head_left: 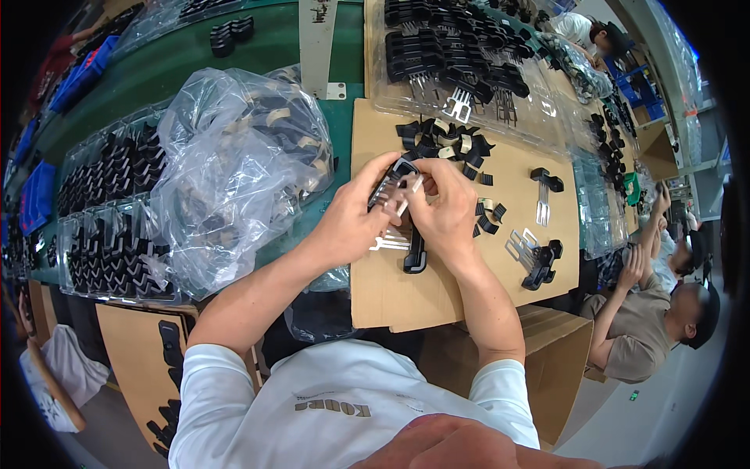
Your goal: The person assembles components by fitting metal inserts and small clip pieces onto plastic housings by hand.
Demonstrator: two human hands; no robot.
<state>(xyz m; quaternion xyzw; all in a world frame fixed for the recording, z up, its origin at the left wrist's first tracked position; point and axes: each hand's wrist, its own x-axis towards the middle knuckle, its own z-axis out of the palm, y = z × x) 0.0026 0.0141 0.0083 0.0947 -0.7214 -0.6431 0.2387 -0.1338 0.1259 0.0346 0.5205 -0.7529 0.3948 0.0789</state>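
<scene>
My left hand (351,215) is closed on a black plastic part (383,187), held tilted above a brown cardboard sheet (391,305). From the other side my right hand (447,209) is closed at the same part, its thumb and fingers meeting the left fingertips. A small pale piece (416,184) shows at the right fingertips, blurred. Below the hands lies another black part (415,258) beside flat metal prongs (388,241). Beyond them is a pile of small curved black and tan pieces (444,141). Two black parts with metal prongs (544,185) lie to the right.
Left on the green table are a clear plastic bag (234,164) of curved pieces and trays of black parts (113,250). A clear tray (469,62) of pronged black parts stands beyond the cardboard, by a metal post (317,55). Co-workers (644,320) sit at right.
</scene>
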